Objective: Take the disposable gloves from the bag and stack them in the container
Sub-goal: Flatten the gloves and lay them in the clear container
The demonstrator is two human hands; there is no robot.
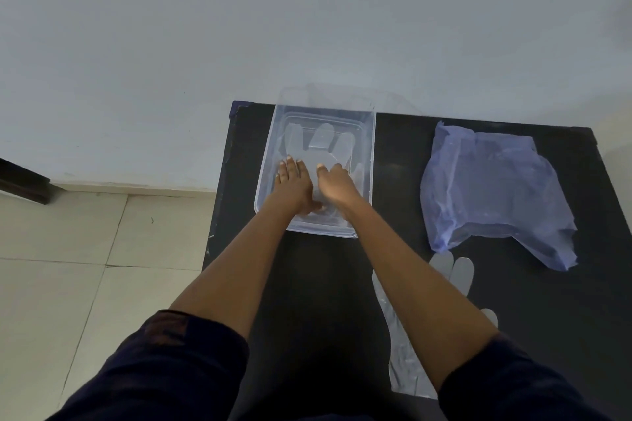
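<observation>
Left hand (293, 183): flat, fingers spread, pressing down on glove inside container, gripping nothing.
Right hand (337, 183): loosely curled beside left, resting on same glove; grip hard to tell.
Glove in container (323, 140): clear, its fingers fanned just beyond fingertips.
Container (371, 147): clear, around both hands.
Bag (496, 191): blue, well right of fingers.
Spare glove (455, 272): under right forearm, on black table (547, 301).
</observation>
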